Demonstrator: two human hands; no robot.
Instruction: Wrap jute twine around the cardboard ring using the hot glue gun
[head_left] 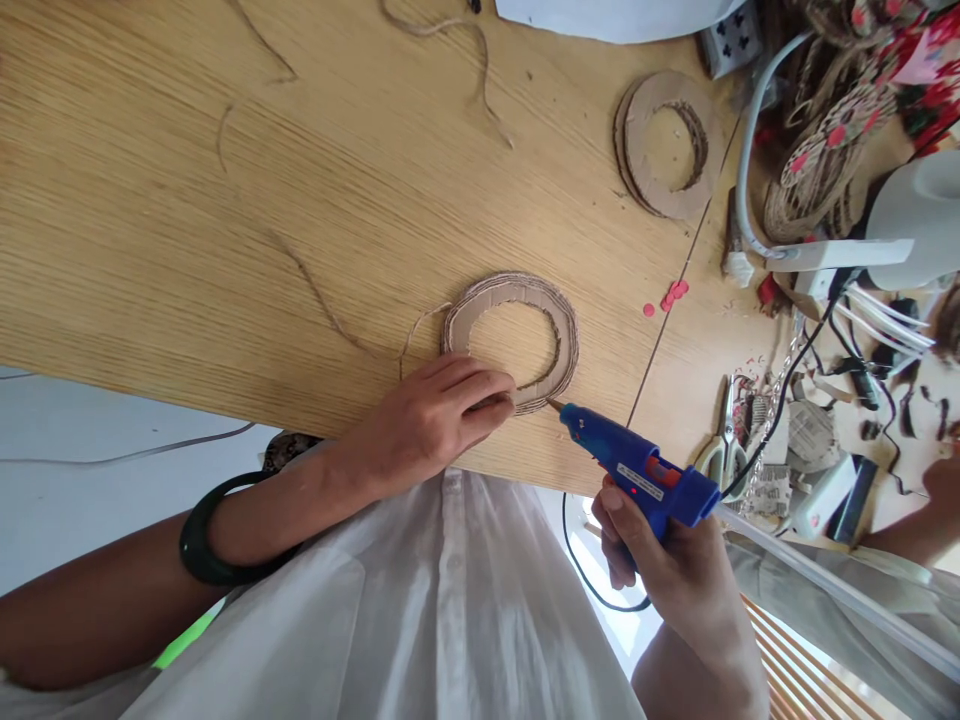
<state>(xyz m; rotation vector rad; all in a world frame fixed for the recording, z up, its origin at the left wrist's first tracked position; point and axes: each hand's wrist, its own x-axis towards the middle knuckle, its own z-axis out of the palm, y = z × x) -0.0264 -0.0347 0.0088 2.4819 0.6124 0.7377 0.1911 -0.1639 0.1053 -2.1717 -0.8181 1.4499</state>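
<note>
A cardboard ring (568, 340) with twine wound along its outer edge lies near the table's front edge. My left hand (442, 410) grips the ring's lower left side, fingers bent over its rim. In my right hand (660, 570) is a blue hot glue gun (637, 460), with a small red light lit on its side. Its nozzle points left and meets, or nearly meets, the ring's lower right edge. From the ring's left side a loose strand of twine (319, 290) trails across the table to the upper left.
Stacked cardboard rings (637, 150) lie at the upper right. Small red discs (675, 293) are scattered near a table seam. Scissors (724, 450), cords, a power strip (731, 40) and twine pieces crowd the right side. Another person's arm (919, 520) shows at the right edge.
</note>
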